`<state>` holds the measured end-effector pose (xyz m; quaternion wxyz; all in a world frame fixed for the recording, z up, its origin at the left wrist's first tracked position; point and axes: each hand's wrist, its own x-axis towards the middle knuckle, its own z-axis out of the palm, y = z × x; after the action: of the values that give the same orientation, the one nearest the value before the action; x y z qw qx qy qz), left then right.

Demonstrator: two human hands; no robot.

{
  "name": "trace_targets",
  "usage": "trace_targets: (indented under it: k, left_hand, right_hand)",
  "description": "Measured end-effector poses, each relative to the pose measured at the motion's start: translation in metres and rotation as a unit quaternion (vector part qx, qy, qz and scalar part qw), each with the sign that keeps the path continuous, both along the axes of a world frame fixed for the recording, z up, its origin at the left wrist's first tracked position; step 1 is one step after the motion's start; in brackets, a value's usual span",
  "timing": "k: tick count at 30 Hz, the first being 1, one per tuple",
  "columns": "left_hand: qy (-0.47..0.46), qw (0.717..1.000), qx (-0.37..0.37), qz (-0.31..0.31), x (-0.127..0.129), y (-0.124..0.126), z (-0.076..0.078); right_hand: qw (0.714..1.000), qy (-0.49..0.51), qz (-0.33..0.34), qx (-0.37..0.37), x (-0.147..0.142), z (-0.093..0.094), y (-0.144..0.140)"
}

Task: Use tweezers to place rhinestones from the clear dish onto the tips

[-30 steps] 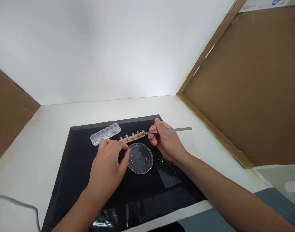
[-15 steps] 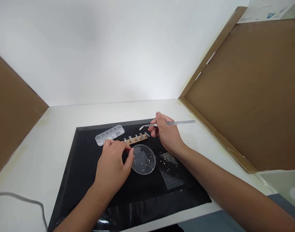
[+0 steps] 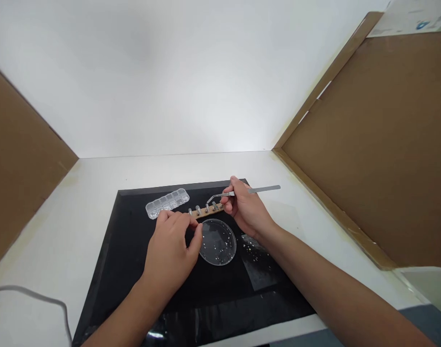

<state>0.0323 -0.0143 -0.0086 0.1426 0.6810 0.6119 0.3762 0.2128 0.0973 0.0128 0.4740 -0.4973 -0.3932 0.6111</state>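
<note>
Tweezers, thin and metal with a bent tip, sit pinched between the thumb and fingers of the right hand; the long handle sticks out behind the grip, and the tip hangs just ahead of it, above the wooden strip. That strip carries a row of small metal studs and lies just under and in front of the tweezer tip. The left hand is closed narrowly, fingertips pressing the strip's near end. Directly below both grips lies a clear round dish with tiny beads in it, touching the left thumb. Beyond the left fingertips rests a clear compartment box. Everything lies on a black mat.
</note>
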Motion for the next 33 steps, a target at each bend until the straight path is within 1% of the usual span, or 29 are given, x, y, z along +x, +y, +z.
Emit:
trace_targets:
  k: [8,13,20,27,33]
  left_hand:
    - [0.002,1.000,0.003,0.000,-0.001,-0.001,0.001]
    - [0.002,1.000,0.005,0.002,-0.001,-0.001,0.002]
    - [0.005,1.000,-0.005,-0.002,-0.001,-0.001,0.003]
    - [0.001,1.000,-0.005,-0.004,-0.001,-0.001,0.002]
    - [-0.008,1.000,0.019,-0.006,-0.001,0.000,0.003]
  right_hand:
    - [1.000,0.011,0.009,0.015,0.011,-0.010,0.004]
    - [1.000,0.017,0.010,0.010,0.013,-0.012,0.006]
    - [0.997,0.063,0.005,-0.045,0.012,-0.007,0.003]
    - [0.998,0.046,-0.007,-0.048,0.012,0.005,-0.001]
    - [0.998,0.031,0.014,-0.054,0.012,0.010,-0.007]
